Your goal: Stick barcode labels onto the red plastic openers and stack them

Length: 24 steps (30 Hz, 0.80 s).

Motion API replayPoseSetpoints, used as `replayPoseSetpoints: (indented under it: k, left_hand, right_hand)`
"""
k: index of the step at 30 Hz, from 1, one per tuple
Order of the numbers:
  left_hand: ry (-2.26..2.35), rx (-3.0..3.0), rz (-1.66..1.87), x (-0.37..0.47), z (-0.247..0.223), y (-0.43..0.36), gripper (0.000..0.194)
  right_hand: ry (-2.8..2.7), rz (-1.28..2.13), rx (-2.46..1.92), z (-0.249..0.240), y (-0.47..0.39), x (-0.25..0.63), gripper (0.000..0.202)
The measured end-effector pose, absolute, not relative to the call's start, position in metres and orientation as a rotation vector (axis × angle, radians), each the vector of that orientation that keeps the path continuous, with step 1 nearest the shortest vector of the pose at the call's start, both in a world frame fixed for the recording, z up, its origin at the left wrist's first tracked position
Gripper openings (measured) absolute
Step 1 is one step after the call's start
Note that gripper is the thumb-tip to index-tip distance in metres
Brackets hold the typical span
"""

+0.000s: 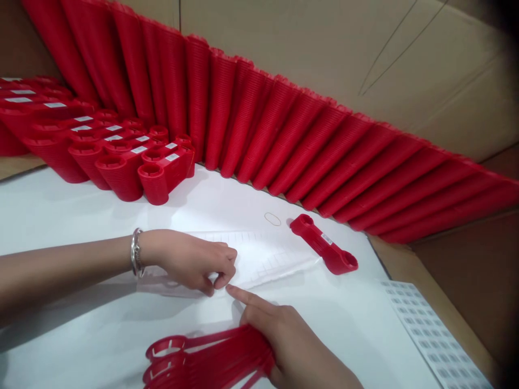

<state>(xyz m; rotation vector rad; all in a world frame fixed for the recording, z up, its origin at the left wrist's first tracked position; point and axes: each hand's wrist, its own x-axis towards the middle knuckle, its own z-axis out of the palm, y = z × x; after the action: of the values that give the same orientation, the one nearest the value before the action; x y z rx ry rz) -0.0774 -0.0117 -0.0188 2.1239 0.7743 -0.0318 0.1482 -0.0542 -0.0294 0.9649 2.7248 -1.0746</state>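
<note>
My left hand (198, 265), with a silver bracelet at the wrist, rests over a thin white sheet (275, 259) marked with faint rows of lines. Its fingers are curled closed; what they pinch, if anything, is hidden. A bundle of red plastic links (211, 359) with ring-shaped ends is gripped in my right hand (284, 335). That hand's index finger stretches out, its tip close to the left fingers. To the right of the sheet lies a short red stack of links (324, 244) bearing a white barcode label. A thin rubber band (272, 219) lies just behind the sheet.
Tall red stacks (259, 127) lean in a row along a cardboard wall (308, 43). Shorter labelled stacks (121, 167) stand at the left. A sheet of barcode stickers (430, 329) lies at the right edge of the white table surface (352, 319).
</note>
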Motion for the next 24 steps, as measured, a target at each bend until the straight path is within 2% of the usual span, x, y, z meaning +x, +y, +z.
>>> replayPoseSetpoints:
  k: [8,14,19,24]
  left_hand:
    - [0.801,2.174,-0.132,-0.083,-0.007,-0.016,0.016]
    - [0.808,2.174,-0.15,-0.081,-0.009,-0.018,0.016]
    - [0.804,2.206,-0.072,-0.08,-0.015,-0.021,0.018]
    - [0.813,2.218,-0.148,-0.079,-0.012,-0.02,0.016]
  right_hand:
    - [2.724,-1.175,1.028,-0.029,-0.054,0.15,0.029]
    - [2.668,-1.125,1.094,-0.029,-0.055,0.155,0.036]
    - [2.656,-1.18,1.104,-0.03,-0.054,0.157,0.032]
    - [2.657,-1.208,1.102,-0.029,-0.053,0.157,0.035]
